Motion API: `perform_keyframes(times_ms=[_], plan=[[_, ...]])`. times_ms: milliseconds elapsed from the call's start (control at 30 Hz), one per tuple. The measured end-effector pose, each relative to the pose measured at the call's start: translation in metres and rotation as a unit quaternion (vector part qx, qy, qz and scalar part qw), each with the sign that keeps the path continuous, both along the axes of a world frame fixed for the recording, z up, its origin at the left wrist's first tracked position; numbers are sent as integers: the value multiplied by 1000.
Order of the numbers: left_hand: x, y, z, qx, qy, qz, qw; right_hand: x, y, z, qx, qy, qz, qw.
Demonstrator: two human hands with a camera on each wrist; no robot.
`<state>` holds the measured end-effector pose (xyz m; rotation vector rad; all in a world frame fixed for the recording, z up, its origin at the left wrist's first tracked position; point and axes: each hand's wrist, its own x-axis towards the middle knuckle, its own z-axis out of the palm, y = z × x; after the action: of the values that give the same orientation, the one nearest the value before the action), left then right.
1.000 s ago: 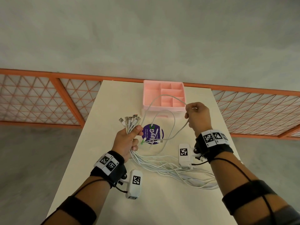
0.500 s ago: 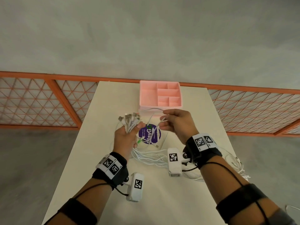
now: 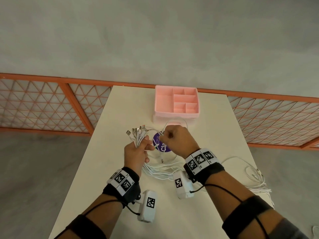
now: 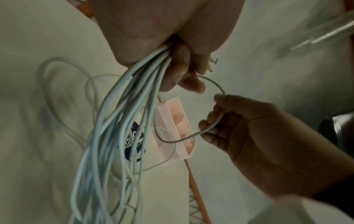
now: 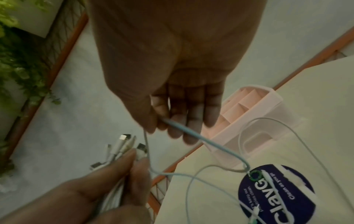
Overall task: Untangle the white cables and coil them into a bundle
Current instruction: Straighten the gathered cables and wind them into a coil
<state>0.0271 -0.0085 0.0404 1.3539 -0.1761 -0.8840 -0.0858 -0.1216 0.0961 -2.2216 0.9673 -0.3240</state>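
Note:
My left hand [image 3: 137, 151] grips a bunch of white cables [image 3: 138, 137] just below their plugs, which fan out above the fist. The cables [image 4: 122, 115] hang from it and trail across the table [image 3: 215, 135] toward the right edge. My right hand [image 3: 174, 138] pinches a single white cable [image 5: 193, 133] between thumb and fingers, right beside the plug ends [image 5: 124, 145]. That cable [image 4: 214, 121] loops from the left hand's fingers into my right hand [image 4: 216, 124] and on down to the table.
A pink divided organiser tray [image 3: 176, 114] stands at the table's far end. A round purple sticker [image 3: 161, 145] lies under the hands. Loose cable lengths [image 3: 253, 180] spill over the right edge. An orange lattice railing [image 3: 51, 104] runs behind the table.
My right hand has come in from the right with its single cable, and now sits against the plug ends held by my left hand. The left hand has stayed about where it was.

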Motion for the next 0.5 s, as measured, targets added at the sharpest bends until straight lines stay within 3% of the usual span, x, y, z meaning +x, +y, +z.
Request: perform_keyframes(times_ms=[133,267,500], plan=[[6,0,5,-41,123,9,992,6,25,-5,8,27,132,991],[16,1,8,-67,192,6,979,1,38,-22,27,10,155,987],[28,3,8,-47,225,18,973,-41,37,-49,79,76,191,976]])
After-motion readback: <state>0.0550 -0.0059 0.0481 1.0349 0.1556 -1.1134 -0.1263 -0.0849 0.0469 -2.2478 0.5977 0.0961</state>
